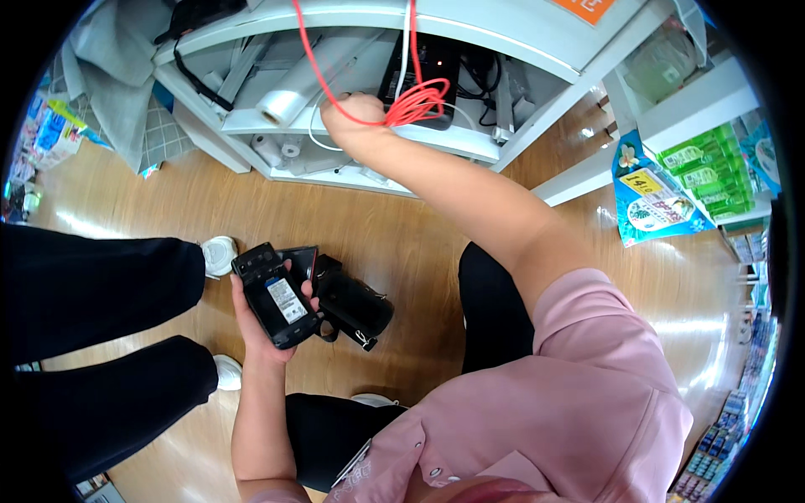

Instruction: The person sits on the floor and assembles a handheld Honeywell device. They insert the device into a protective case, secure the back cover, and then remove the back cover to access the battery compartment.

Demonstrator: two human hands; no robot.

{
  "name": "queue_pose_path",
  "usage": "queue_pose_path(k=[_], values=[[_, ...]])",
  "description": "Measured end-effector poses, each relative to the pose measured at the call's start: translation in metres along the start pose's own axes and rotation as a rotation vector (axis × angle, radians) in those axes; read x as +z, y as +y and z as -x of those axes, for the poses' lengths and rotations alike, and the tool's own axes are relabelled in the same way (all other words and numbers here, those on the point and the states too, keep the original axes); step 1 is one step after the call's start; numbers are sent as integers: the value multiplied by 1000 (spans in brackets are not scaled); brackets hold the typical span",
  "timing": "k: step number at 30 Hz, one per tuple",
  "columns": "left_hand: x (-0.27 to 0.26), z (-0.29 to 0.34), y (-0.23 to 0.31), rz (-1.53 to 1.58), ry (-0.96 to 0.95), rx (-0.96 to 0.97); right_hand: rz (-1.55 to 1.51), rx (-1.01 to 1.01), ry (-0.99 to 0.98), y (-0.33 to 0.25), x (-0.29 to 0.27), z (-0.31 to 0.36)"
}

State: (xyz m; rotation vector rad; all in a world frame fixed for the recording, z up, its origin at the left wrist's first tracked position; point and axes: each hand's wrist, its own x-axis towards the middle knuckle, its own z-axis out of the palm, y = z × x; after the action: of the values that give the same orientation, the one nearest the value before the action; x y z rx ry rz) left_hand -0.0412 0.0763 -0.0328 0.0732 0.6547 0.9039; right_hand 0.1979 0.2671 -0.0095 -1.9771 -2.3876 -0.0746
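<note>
My left hand (256, 323) is wrapped round a black handheld device (281, 295). Its back faces up, showing a recess with a white-labelled battery or plate. Beside and under it lies a flat dark piece (300, 261), at my fingers. My right hand (356, 111) reaches into the white shelf unit, by a black box (419, 80) with a small red light. Its fingers are mostly hidden, so their grip does not show. A coiled red cable (417, 105) hangs in front, overlapping my right wrist. A thin white cable (314, 134) loops beside that hand.
A clear plastic-film roll (289, 94) lies on the shelf (470, 147), with dark cables (480, 80) at the right. A black strapped case (356, 306) is just right of my left hand. Another person's dark-trousered legs (109, 289) stand at left. Green packs (704, 172) fill a rack at right.
</note>
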Motion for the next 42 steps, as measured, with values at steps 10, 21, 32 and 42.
queue_pose_path(k=[10, 21, 32, 42], values=[[3, 5, 1, 7, 42, 74, -111, -453, 219, -25, 8, 48], [13, 7, 6, 46, 126, 88, 17, 77, 580, 83, -76, 102], [12, 11, 9, 123, -19, 79, -420, 163, 470, 187, 24, 22], [18, 16, 7, 57, -11, 69, 237, 283, 25, 194, 40, -13]])
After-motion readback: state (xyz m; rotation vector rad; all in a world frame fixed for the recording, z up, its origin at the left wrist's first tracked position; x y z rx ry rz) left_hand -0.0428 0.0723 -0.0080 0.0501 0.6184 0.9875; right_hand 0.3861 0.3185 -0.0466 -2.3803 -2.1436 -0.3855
